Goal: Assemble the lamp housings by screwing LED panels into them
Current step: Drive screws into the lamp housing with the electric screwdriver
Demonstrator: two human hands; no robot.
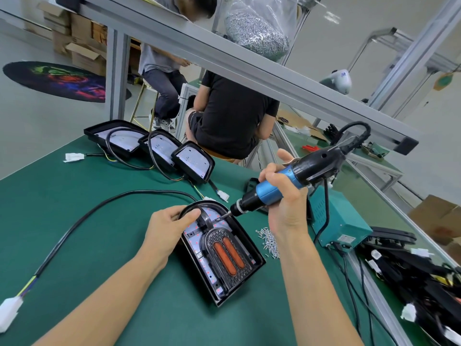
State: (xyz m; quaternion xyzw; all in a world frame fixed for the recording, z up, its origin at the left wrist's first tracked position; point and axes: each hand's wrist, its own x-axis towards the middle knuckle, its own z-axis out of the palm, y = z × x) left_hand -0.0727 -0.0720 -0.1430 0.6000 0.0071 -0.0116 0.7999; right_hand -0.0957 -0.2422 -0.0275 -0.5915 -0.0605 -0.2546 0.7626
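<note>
A black lamp housing [252, 268] lies on the green mat, with a white LED panel [197, 242] and two orange lenses inside it. My left hand [167, 228] grips the housing's rounded far rim, thumb over the edge. My right hand [282, 196] grips a blue and black electric screwdriver [287, 181]. Its bit touches the panel near the housing's top right. A black cable [82, 218] runs from the housing to a white connector [8, 313] at the left.
Three more housings [149, 148] with panels lie at the mat's far edge. A pile of loose screws [269, 242] sits right of the housing, beside a teal power box [341, 226]. Black cables and parts [411, 275] crowd the right. Two people sit beyond the bench.
</note>
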